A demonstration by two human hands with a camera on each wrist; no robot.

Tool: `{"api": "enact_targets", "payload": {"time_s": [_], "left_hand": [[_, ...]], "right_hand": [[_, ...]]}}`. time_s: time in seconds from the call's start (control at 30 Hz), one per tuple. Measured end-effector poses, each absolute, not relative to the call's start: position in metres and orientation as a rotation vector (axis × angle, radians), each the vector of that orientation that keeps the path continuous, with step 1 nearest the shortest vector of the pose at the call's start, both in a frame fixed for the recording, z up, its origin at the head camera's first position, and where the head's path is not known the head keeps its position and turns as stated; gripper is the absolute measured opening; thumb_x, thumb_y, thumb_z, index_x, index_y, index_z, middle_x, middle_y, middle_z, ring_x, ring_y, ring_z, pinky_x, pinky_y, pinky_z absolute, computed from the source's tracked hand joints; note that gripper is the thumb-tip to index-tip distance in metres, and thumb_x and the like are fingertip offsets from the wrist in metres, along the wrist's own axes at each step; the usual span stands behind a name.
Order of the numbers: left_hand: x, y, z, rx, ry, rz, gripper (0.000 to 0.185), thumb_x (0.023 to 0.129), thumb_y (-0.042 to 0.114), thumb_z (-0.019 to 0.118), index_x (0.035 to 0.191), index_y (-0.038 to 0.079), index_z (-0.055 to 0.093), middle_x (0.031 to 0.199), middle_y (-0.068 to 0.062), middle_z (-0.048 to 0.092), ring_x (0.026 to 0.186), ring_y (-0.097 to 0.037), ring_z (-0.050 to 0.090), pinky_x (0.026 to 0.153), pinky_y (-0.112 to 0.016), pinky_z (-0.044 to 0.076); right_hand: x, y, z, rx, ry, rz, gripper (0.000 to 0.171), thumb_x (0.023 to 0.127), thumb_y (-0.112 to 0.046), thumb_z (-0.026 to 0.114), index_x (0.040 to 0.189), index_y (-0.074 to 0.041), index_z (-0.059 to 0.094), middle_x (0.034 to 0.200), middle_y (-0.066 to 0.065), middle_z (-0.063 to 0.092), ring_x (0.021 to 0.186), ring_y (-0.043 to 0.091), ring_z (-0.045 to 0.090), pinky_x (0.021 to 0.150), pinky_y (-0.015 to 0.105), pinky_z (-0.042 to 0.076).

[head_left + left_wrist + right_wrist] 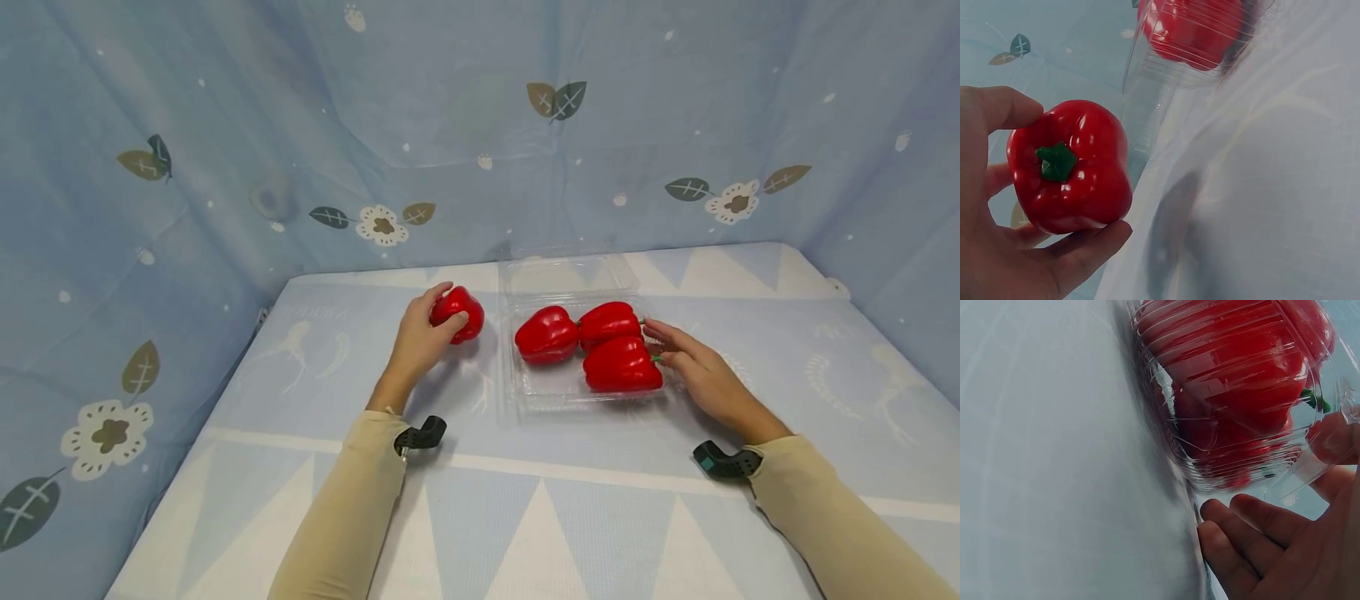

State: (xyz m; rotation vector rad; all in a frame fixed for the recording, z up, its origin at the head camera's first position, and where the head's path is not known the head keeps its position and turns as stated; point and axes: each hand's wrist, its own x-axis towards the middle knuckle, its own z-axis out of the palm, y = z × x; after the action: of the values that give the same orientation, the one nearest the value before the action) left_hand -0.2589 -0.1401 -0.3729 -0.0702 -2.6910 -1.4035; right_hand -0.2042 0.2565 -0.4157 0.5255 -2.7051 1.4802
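While your left hand grips a pepper just left of the tray, near the table's far edge, your right hand lies relaxed, fingers straight against the tray's right wall. Three peppers sit inside.

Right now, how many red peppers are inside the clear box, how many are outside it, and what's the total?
Peppers in the clear box: 3
Pepper held by the left hand, outside: 1
Total: 4
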Motion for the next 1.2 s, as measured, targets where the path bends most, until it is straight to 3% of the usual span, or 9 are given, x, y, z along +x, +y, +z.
{"api": "enact_targets", "payload": {"time_s": [0.27, 0.87, 1.2], "left_hand": [[-0.2576, -0.1428, -0.3685, -0.024, -2.671, -1.525, 0.060, 0.088, 0.032, 0.060, 0.143, 0.042, 0.039, 0.135, -0.010, 0.036, 0.125, -0.029, 0.038, 0.090, -0.047, 0.049], [-0.2587, -0.1480, -0.3683, -0.059, -2.544, -1.665, 0.056, 0.086, 0.027, 0.064, 0.139, 0.027, 0.046, 0.142, -0.008, 0.036, 0.126, -0.029, 0.039, 0.095, -0.046, 0.047], [-0.2556, -0.1455, -0.3665, -0.077, -2.469, -1.824, 0.060, 0.084, 0.022, 0.066, 0.138, 0.031, 0.041, 0.147, 0.005, 0.034, 0.124, -0.029, 0.042, 0.088, -0.042, 0.052]], "right_hand": [[-0.2032, 0.2571, -0.4139, 0.585, -2.672, 1.528, 0.052, 0.099, -0.006, 0.037, 0.150, -0.013, 0.030, 0.151, 0.012, 0.033, 0.128, 0.036, 0.045, 0.089, 0.006, 0.036], [-0.2062, 0.2587, -0.4172, 0.634, -2.637, 1.561, 0.052, 0.099, -0.005, 0.041, 0.149, -0.008, 0.028, 0.151, 0.014, 0.033, 0.129, 0.039, 0.042, 0.089, 0.008, 0.038], [-0.2063, 0.2584, -0.4178, 0.630, -2.637, 1.537, 0.052, 0.099, -0.005, 0.040, 0.150, -0.010, 0.029, 0.150, 0.014, 0.034, 0.128, 0.037, 0.043, 0.089, 0.008, 0.038]]}}
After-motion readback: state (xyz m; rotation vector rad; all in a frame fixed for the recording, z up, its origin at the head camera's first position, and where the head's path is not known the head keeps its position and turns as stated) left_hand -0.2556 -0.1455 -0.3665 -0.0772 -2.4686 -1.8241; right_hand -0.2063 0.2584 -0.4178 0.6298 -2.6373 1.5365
